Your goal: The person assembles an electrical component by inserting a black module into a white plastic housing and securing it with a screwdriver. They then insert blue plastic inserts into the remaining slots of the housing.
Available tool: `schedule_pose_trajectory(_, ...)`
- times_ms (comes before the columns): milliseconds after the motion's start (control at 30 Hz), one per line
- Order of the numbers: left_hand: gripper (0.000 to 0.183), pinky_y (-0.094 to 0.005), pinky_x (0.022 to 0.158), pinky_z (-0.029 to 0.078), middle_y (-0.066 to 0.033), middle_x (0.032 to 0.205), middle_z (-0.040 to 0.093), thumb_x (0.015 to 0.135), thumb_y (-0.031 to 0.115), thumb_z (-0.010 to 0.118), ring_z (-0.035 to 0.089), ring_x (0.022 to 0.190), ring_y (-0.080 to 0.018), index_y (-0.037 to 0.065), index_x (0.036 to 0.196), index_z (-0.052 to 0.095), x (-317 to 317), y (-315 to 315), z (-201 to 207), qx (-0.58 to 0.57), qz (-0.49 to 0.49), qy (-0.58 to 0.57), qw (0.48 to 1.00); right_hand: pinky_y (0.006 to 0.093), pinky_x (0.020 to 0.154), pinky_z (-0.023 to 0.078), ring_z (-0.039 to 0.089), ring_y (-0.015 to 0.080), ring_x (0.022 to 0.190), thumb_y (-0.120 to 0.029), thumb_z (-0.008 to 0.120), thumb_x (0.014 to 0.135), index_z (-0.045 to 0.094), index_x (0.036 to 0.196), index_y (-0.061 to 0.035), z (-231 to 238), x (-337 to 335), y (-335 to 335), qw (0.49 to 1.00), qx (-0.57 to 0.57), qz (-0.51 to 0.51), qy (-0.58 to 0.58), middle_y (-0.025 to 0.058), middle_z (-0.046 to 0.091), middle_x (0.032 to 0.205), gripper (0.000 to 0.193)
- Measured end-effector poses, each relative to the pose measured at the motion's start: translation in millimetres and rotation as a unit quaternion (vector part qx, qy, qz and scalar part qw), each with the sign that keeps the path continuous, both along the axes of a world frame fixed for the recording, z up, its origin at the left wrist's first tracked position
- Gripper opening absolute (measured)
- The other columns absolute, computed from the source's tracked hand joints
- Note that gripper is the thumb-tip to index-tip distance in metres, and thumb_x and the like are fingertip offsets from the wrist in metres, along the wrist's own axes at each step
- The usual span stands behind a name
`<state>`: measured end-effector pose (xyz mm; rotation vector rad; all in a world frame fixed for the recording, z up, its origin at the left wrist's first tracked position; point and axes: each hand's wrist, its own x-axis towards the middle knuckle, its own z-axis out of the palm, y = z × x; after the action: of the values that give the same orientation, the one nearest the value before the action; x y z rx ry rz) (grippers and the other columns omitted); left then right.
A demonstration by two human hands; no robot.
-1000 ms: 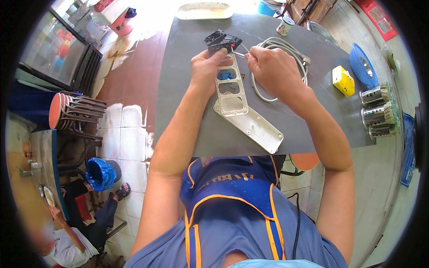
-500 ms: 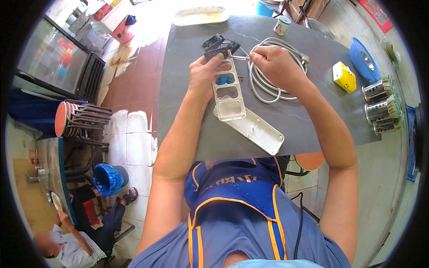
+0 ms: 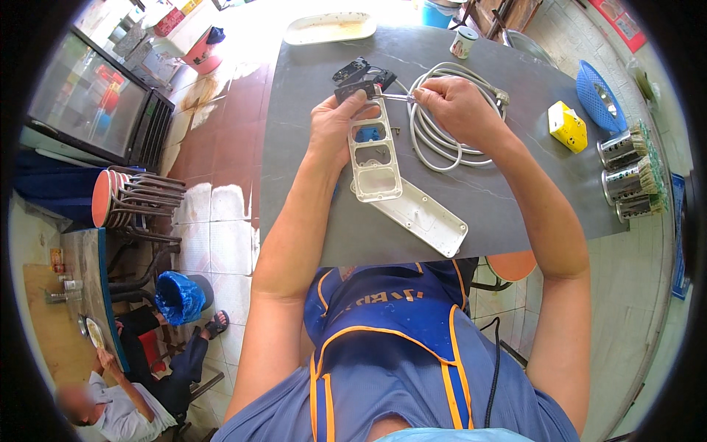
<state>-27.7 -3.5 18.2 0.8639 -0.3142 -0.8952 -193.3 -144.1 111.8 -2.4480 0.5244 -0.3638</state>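
On apron [image 3: 398,317], orange lettering [image 3: 388,297], tool [image 3: 398,96] in hand [image 3: 455,110]

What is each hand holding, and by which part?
Left hand: black socket insert, by its near edge; hold on the white frame unclear. Right hand: slim screwdriver-like tool, by its right end.

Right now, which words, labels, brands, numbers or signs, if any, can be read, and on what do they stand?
Blue apron: orange lettering, not copied here.
Red sheet, upper right: print too small to read.
Yellow box: dark marks, too small to read.
Black part in left hand: none readable.
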Motion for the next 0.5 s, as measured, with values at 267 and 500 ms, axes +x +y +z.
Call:
schedule_pose_trajectory(267,0.019,-0.0312,0.064,0.065,-0.0209,0.108,0.072,0.096,0.006,0.066,0.075,0.085,-0.0236,-0.005,0.111,0.065,2.6,0.5,-0.6,-0.008,-0.017,0.001,1.000,0.0398,0.080,0.053,0.069,0.0315,0.084,-0.028,0.056,0.100,0.072,0.105,0.0024,2.4,-1.2,-0.6,1.000,0.008,-0.002,0.009,0.0217,0.072,0.091,0.035)
schedule_pose_trajectory(500,0.021,-0.0320,0.064,0.065,-0.0212,0.109,0.072,0.096,0.007,0.066,0.075,0.085,-0.0240,-0.006,0.112,0.064,4.1,1.6,-0.8,-0.022,-0.031,0.005,0.999,0.0395,0.079,0.053,0.068,0.0300,0.081,-0.027,0.057,0.099,0.072,0.105,0.0030,6.4,-1.9,0.0,0.999,0.037,-0.012,0.022,0.0209,0.072,0.088,0.034)
